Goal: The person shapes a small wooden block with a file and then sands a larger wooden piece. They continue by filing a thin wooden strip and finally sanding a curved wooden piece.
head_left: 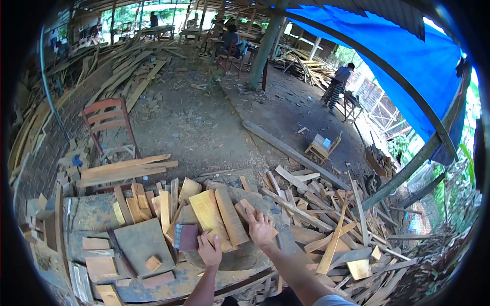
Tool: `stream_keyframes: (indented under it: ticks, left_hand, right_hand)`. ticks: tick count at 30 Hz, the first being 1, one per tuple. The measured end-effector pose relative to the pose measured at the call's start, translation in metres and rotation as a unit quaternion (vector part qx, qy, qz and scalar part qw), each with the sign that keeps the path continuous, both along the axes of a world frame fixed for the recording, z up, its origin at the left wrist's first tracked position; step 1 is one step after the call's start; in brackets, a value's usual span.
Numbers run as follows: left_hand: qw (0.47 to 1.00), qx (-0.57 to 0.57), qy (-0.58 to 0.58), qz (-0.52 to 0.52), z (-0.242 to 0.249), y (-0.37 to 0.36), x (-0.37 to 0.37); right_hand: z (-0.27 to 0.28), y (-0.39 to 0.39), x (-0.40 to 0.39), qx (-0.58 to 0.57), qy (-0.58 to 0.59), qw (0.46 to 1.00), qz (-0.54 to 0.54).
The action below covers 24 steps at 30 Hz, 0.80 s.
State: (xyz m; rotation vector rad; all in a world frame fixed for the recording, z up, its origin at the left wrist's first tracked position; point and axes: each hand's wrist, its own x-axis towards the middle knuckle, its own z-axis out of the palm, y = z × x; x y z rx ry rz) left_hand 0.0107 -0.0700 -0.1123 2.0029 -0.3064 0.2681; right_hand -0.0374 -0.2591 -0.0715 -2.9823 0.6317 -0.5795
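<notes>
Touching the near end of the yellow board (208, 210) with the left hand (209, 251), half open, close beside the maroon block (188, 237); cannot tell whether gripping. Resting on the right board (241, 209) with the right hand (261, 230), spread wide. Apart from each other, at the near ends of the boards on the bench (94, 222), with the brown board (231, 217) in between. Bounded nearby by the curved bench edge, on the left by upright blocks (135, 205), on the right by the scrap pile (334, 242). Opening, beyond the bench, onto wide dirt floor (196, 120), with a chair (109, 124) at far left.
</notes>
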Motion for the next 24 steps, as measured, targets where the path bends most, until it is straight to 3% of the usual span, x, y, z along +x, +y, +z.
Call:
stream_keyframes:
  ticks: [24]
  left_hand:
    - [0.999, -0.031, -0.025, 0.021, -0.005, 0.0, -0.007]
  right_hand:
    - [-0.013, -0.006, -0.001, 0.018, -0.008, 1.0, 0.0]
